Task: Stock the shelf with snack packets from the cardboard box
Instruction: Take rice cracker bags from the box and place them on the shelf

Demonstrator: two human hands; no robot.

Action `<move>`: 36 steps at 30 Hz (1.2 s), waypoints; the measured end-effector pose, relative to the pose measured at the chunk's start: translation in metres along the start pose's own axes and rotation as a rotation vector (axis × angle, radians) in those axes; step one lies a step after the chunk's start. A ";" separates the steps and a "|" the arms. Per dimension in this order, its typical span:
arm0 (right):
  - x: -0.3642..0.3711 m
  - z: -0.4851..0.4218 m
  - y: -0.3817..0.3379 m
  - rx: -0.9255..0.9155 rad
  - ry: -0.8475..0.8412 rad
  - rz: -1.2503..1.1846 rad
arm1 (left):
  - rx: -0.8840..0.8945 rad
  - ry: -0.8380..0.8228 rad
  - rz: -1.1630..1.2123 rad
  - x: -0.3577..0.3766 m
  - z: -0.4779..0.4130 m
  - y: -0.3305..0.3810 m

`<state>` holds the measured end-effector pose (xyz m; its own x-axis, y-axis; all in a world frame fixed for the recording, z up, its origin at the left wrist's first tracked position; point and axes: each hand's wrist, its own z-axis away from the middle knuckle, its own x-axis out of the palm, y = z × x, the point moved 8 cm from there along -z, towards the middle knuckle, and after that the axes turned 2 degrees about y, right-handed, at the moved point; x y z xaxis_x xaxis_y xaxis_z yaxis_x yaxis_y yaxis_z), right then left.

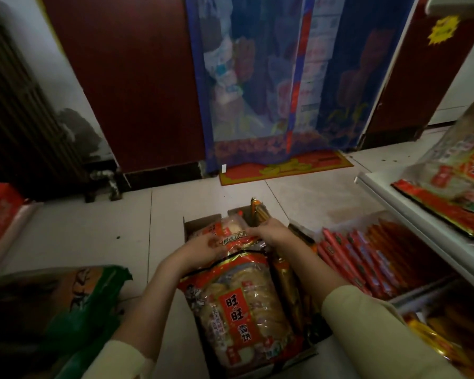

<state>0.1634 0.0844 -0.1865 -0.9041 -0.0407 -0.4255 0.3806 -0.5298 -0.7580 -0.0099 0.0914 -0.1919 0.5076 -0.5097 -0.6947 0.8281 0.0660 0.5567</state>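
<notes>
An open cardboard box [188,224] stands on the tiled floor in front of me, packed with red and clear snack packets. The nearest large packet [241,305] lies on top with a red label. Beyond it sits a second packet [227,233]; my left hand [203,248] grips its left edge and my right hand [270,232] grips its right edge. A narrow orange packet [257,210] stands upright at the box's far end. The white shelf [386,198] runs along the right.
Red packets [367,263] fill the lower shelf level at the right, and large snack bags [460,170] lie on the upper board. A green and brown bag [66,305] lies at the left. A red doormat [285,166] and blue curtain are ahead.
</notes>
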 end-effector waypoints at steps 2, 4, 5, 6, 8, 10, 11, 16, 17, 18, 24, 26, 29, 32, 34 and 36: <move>0.000 -0.004 0.002 0.027 -0.004 0.011 | -0.010 0.003 -0.005 -0.001 -0.003 0.000; 0.000 -0.006 0.000 0.030 -0.019 0.024 | -0.009 0.017 0.008 -0.002 -0.005 0.000; -0.001 -0.006 -0.002 0.019 -0.021 -0.007 | -0.009 0.029 0.027 -0.004 -0.005 0.000; -0.002 -0.007 -0.005 -0.002 -0.023 -0.064 | -0.010 0.047 0.051 -0.006 -0.006 0.002; -0.001 -0.006 -0.013 -0.066 -0.036 -0.232 | -0.026 0.143 0.146 -0.017 -0.007 -0.001; 0.001 -0.001 -0.026 -0.136 -0.098 -0.451 | -0.094 0.248 0.345 -0.028 -0.010 -0.009; 0.000 0.004 -0.032 -0.169 -0.135 -0.561 | -0.141 0.264 0.462 -0.029 -0.010 -0.013; -0.028 0.025 -0.060 -0.355 -0.210 -0.881 | -0.316 0.158 0.812 -0.013 -0.009 -0.011; -0.036 0.029 -0.063 -0.393 -0.208 -0.934 | -0.314 0.119 0.878 -0.008 -0.008 -0.004; -0.049 0.034 -0.065 -0.438 -0.198 -0.989 | -0.313 0.090 0.947 -0.005 -0.006 0.005; -0.113 0.081 -0.072 -0.646 -0.268 -1.130 | -0.125 -0.237 1.483 0.018 0.004 0.074; -0.129 0.096 -0.066 -0.658 -0.269 -1.056 | 0.009 -0.289 1.523 0.012 0.009 0.102; -0.163 0.117 -0.047 -0.647 -0.239 -0.969 | 0.172 -0.275 1.553 0.003 0.018 0.146; -0.204 0.135 -0.028 -0.574 -0.110 -0.858 | 0.241 -0.296 1.505 0.007 0.027 0.181; -0.229 0.148 -0.018 -0.540 -0.014 -0.742 | 0.304 -0.293 1.394 0.012 0.030 0.199; -0.249 0.162 -0.010 -0.527 0.051 -0.641 | 0.413 -0.303 1.289 0.019 0.038 0.224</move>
<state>0.3528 -0.0378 0.0068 -0.9716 0.1791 0.1549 -0.1520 0.0299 -0.9879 0.1766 0.0641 -0.0634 0.7372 -0.4514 0.5027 -0.3374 0.3987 0.8528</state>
